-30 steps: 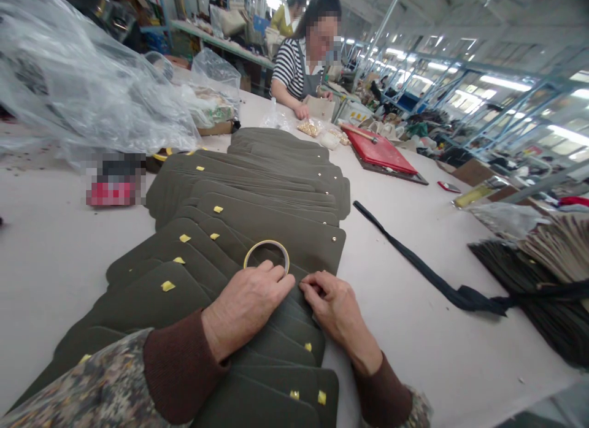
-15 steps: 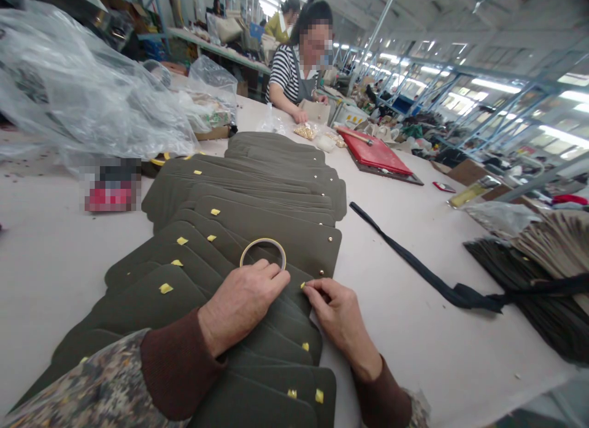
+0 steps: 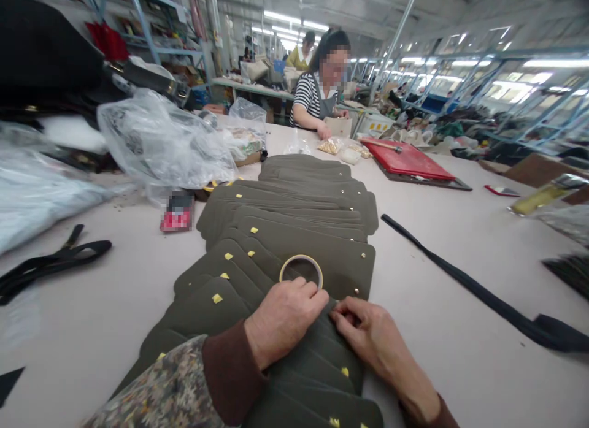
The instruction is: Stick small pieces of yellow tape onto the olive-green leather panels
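My left hand (image 3: 288, 314) is closed on a thin roll of yellow tape (image 3: 301, 257), whose ring stands up beyond the fingers. Beneath it spreads an overlapping stack of dark olive panels (image 3: 317, 229) with rounded corners. My right hand (image 3: 368, 324) pinches thumb and forefinger together at the right edge of a panel, close to the left fingertips. The bit of yellow tape at those fingertips is almost wholly hidden. Small yellow tape pieces (image 3: 217, 298) stick to several panels, and metal studs (image 3: 363, 255) show along the right ends of the farther ones.
A black strap (image 3: 460, 281) lies to the right, and dark straps (image 3: 55, 265) lie at left. Clear plastic bags (image 3: 165, 140) heap up at back left. Across the table a co-worker (image 3: 317, 103) handles a beige piece near a red board (image 3: 409, 158).
The view has swung left, so things sit farther right in the picture. The yellow tape piece at my right fingertips, plain before, is now nearly covered. My left hand keeps the roll.
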A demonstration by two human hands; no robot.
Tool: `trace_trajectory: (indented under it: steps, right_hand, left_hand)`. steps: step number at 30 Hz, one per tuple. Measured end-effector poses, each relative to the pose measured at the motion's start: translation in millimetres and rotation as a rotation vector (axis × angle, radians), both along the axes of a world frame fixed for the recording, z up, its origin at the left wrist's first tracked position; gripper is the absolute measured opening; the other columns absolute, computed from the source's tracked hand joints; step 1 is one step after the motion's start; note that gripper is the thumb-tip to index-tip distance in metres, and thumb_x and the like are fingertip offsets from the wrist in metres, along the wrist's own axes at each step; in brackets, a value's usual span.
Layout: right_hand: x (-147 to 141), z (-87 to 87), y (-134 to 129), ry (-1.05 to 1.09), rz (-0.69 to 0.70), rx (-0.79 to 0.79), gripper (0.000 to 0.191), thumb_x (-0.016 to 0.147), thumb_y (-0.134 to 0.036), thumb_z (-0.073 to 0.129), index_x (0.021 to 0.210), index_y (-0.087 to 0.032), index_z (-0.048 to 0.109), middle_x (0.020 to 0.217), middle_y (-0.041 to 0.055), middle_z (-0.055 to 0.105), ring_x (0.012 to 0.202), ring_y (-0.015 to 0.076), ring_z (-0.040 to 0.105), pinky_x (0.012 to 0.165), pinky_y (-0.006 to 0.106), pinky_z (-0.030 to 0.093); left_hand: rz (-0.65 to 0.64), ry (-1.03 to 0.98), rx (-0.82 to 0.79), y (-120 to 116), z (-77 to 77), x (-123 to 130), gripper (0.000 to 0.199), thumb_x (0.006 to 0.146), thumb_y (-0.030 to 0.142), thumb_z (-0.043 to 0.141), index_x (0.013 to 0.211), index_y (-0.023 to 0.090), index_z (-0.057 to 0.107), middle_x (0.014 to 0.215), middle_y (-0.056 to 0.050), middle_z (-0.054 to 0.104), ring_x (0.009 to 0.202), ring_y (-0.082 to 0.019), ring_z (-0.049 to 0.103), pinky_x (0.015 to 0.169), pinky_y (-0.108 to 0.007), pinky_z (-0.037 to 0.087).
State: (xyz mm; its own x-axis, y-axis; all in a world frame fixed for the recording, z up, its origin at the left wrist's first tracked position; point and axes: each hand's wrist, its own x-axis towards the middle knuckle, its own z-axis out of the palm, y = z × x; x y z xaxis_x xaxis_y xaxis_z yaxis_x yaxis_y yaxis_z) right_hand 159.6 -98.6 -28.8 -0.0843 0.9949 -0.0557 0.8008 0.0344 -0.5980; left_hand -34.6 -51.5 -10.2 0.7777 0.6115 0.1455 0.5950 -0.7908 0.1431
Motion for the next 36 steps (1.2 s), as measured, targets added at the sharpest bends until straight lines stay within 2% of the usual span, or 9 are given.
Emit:
trace_trajectory:
  steps: [3,6,10,14,21,28,30,32,36]
  right_hand:
    - [2,2.2,-4,0.018,0.105,-0.068,0.019,0.082,-0.021,0.055,0.066,-0.020,0.065,0.058,-0.0018,0.062,0.053,0.0145,0.057,0.053,0.024,0.038]
    - [5,-0.3,-7,0.145,0.136,-0.043,0.020,0.086,-0.023,0.053,0.073,-0.020,0.067,0.069,-0.0001,0.068,0.063,0.0158,0.062,0.059,0.024,0.045]
    - [6,-0.4,-10,0.355,-0.004,0.233,0.016,0.090,-0.026,0.055,0.096,-0.020,0.069,0.089,0.0035,0.071,0.078,0.0173,0.066,0.069,0.024,0.050]
    - [-1,9.7,-13,0.418,0.075,0.438,0.015,0.089,-0.016,0.057,0.101,-0.020,0.066,0.092,0.0042,0.069,0.080,0.0163,0.064,0.071,0.025,0.051]
    - [-9,9.5,-9,0.295,0.193,0.632,0.018,0.088,-0.006,0.052,0.096,-0.018,0.062,0.086,0.0055,0.067,0.079,0.0163,0.062,0.072,0.028,0.051]
    - [-6,-0.4,-11,0.156,0.176,0.771,0.017,0.084,-0.004,0.053,0.090,-0.018,0.062,0.075,0.0028,0.066,0.064,0.0132,0.062,0.061,0.023,0.050]
    - [-8,0.7,-12,0.178,0.151,0.760,0.016,0.083,-0.006,0.055,0.088,-0.018,0.065,0.073,0.0023,0.067,0.062,0.0131,0.063,0.060,0.023,0.050]
    - [-12,3.0,-13,0.256,0.064,0.658,0.012,0.082,-0.011,0.057,0.082,-0.018,0.068,0.068,0.0013,0.067,0.056,0.0128,0.062,0.056,0.022,0.049]
    - [-15,2.7,-9,0.668,-0.248,0.220,0.016,0.079,-0.029,0.065,0.070,-0.016,0.066,0.051,-0.0010,0.061,0.043,0.0122,0.057,0.043,0.021,0.047]
  left_hand:
    - [-0.031,-0.048,0.047,-3,3.3,0,0.005,0.093,0.020,0.047,0.089,0.020,0.051,0.085,0.000,0.061,0.076,-0.020,0.056,0.066,-0.033,0.050]
    - [-0.069,-0.134,0.045,-6,3.8,0,0.008,0.095,0.020,0.043,0.093,0.021,0.051,0.081,0.001,0.062,0.071,-0.017,0.058,0.063,-0.030,0.049]
    - [-0.086,-0.288,-0.005,-10,1.0,1,0.018,0.096,0.017,0.039,0.111,0.019,0.048,0.083,0.001,0.067,0.070,-0.014,0.063,0.063,-0.025,0.051]
    - [-0.066,-0.400,0.045,-11,-2.1,3,0.036,0.098,0.023,0.039,0.133,0.016,0.034,0.095,-0.003,0.072,0.076,-0.015,0.069,0.066,-0.026,0.054]
    - [-0.065,-0.358,0.049,-13,-4.6,5,0.029,0.098,0.022,0.039,0.127,0.017,0.039,0.089,-0.002,0.071,0.071,-0.015,0.068,0.062,-0.025,0.052]
    - [0.020,-0.239,-0.088,-16,-0.8,10,0.006,0.093,0.016,0.044,0.093,0.021,0.047,0.079,0.003,0.064,0.070,-0.015,0.065,0.056,-0.025,0.046]
    - [0.044,-0.212,-0.059,-15,1.1,10,0.007,0.092,0.014,0.046,0.089,0.021,0.048,0.075,0.003,0.062,0.066,-0.015,0.063,0.052,-0.025,0.043]
    - [0.034,-0.212,-0.017,-16,4.0,11,0.009,0.091,0.013,0.046,0.086,0.021,0.048,0.072,0.004,0.060,0.062,-0.014,0.060,0.050,-0.025,0.040]
    - [-0.060,-0.294,0.066,-19,11.8,15,0.013,0.090,0.012,0.042,0.082,0.021,0.049,0.070,0.003,0.056,0.057,-0.014,0.053,0.049,-0.026,0.037]
